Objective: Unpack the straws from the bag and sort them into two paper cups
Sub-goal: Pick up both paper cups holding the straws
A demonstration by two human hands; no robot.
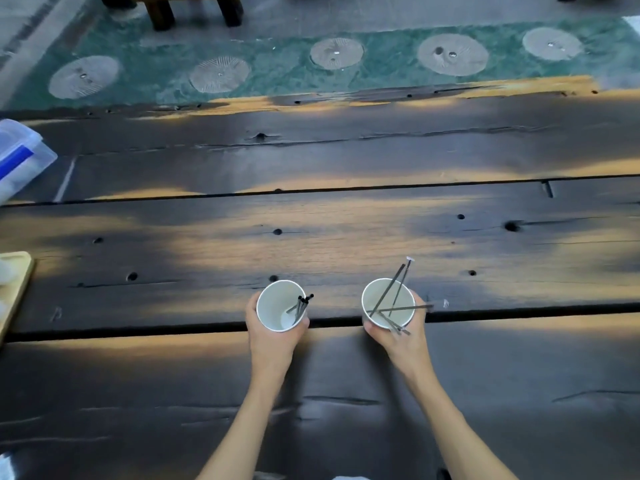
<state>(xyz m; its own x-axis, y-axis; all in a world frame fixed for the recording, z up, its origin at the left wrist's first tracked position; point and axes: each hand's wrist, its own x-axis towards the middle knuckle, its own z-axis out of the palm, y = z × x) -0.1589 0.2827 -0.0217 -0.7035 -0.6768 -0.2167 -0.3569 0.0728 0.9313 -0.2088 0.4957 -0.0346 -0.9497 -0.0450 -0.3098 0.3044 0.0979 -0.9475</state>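
Forearms reach in from the bottom edge over a dark plank table (346, 237), bare and well apart. Left hand (268, 336) is wrapped around a white paper cup (273, 306), fingers closed on its wall; a small bunch of short black straws (302, 304) leans against that cup's right rim, tips just above the edge. Right hand (398, 336) is clamped the same way on a second paper cup (377, 299), which sits just right of the first with a gap between them. Inside it, longer dark straws (393, 289) lie crossed: two slant up and out past the far rim, one lies nearly level and pokes out to the right, another hangs over the near rim by the fingers. Both cups tilt their mouths toward the camera. Farther left, a pale wooden tray (19, 289) meets the frame edge, and beyond it a clear plastic box with a blue clip (20, 157). Past the table lies a green floor with round stone discs (452, 53).
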